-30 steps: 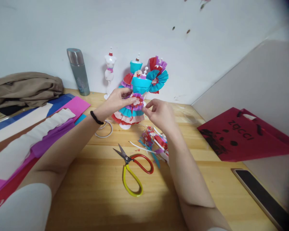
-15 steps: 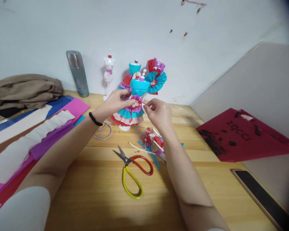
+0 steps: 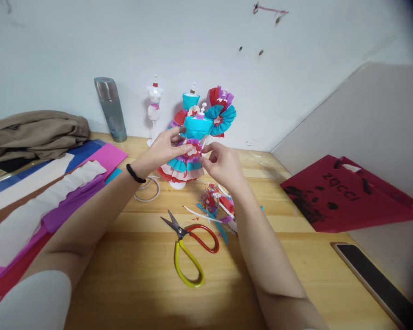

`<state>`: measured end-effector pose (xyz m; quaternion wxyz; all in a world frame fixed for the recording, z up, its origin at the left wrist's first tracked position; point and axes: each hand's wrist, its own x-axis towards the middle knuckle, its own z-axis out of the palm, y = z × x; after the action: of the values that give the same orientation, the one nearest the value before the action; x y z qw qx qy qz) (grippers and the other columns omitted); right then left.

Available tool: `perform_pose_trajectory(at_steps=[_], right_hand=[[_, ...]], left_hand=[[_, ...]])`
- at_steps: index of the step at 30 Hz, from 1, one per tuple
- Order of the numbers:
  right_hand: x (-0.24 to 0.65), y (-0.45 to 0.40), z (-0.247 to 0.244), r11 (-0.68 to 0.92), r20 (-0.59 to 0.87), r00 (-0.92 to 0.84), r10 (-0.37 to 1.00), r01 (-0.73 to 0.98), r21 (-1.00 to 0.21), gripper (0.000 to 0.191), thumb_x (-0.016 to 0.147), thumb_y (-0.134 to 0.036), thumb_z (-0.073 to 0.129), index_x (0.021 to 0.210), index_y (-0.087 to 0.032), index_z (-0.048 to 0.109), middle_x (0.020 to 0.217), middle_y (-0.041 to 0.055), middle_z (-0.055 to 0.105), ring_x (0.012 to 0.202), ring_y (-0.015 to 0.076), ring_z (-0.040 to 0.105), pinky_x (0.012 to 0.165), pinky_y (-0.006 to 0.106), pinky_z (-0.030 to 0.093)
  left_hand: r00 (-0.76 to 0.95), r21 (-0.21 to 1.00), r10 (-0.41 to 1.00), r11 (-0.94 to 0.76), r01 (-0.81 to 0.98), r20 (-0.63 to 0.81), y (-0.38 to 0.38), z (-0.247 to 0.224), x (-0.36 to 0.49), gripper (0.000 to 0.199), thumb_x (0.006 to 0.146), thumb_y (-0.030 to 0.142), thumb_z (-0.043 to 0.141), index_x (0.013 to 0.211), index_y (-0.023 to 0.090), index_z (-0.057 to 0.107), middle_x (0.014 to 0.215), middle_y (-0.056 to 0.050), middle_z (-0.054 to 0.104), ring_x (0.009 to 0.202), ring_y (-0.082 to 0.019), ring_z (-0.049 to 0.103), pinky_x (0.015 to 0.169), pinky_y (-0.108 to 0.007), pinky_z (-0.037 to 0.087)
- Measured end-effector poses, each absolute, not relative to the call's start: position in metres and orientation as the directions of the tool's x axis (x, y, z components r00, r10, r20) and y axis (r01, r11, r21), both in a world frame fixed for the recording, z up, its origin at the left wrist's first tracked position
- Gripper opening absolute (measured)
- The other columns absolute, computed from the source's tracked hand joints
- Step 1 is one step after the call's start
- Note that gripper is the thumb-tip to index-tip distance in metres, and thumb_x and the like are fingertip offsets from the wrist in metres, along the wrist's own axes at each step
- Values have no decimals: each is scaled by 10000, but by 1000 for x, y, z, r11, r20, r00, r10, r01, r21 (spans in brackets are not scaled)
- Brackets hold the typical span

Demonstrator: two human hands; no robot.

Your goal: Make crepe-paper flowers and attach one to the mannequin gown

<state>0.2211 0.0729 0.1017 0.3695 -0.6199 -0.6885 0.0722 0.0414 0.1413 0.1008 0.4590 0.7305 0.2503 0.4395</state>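
A small dress form wears a crepe paper dress (image 3: 197, 127) with a turquoise top and ruffles of turquoise, pale pink and red. At its waist sits a paper flower (image 3: 193, 150) in purple and red with a pale centre. My left hand (image 3: 165, 149) wraps the waist from the left, its thumb pressed on the flower. On the other side, the bent fingers of my right hand (image 3: 222, 162) pinch at the waist's right edge; what lies between them is hidden. Below, scissors (image 3: 181, 233) with one red and one yellow handle lie with parted blades.
Behind stand a white dress form (image 3: 154, 98), a second dressed form (image 3: 191, 100) and one with large paper flowers (image 3: 220, 120). Paper scraps (image 3: 215, 201) and a white ring (image 3: 147, 190) lie nearby. Paper sheets (image 3: 113, 153), a bottle (image 3: 112, 110), a red bag (image 3: 351, 197) and a phone (image 3: 371, 279) flank them.
My right hand has moved slightly left and down, its fingertips now against the waist. The red strip seen at its fingertips before is hidden. My left hand keeps its hold.
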Motion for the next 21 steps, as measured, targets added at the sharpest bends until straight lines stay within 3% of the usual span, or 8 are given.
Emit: perform_pose_trajectory(at_steps=[4,9,15,21], right_hand=[[215,69,106,344,520,30,854,718,-606,198,785,-325,630,926,-187,630,575,-46,528,532,135,483,562,274,341],[210,75,101,381,531,19,847,675,-632,135,772,-310,661,767,-198,586,556,-48,512,518,120,448,538,272,304],[210,84,93,324,402,93,911,440,-838,238,714,-332,688,607,-203,519,489,-54,448,475,96,378,488,251,276],[204,80,92,192,208,98,973,149,-970,240,673,-368,710,608,-209,543,493,-34,528,432,127,490,444,265,378]], left_hand=[[527,889,740,-454,-66,417,142,102,42,603,696,398,793,1201,119,616,1127,-139,718,1046,-272,676,888,-411,570],[558,890,719,-448,-84,415,139,106,40,530,718,355,775,1177,144,614,1159,-126,706,1079,-276,669,901,-418,569],[626,910,687,-406,-89,368,136,113,36,529,708,342,776,1170,132,626,1197,-117,693,1118,-278,660,908,-392,564],[597,895,715,-446,-10,363,137,117,30,416,789,445,705,1028,107,665,1098,-127,719,1034,-260,654,918,-386,530]])
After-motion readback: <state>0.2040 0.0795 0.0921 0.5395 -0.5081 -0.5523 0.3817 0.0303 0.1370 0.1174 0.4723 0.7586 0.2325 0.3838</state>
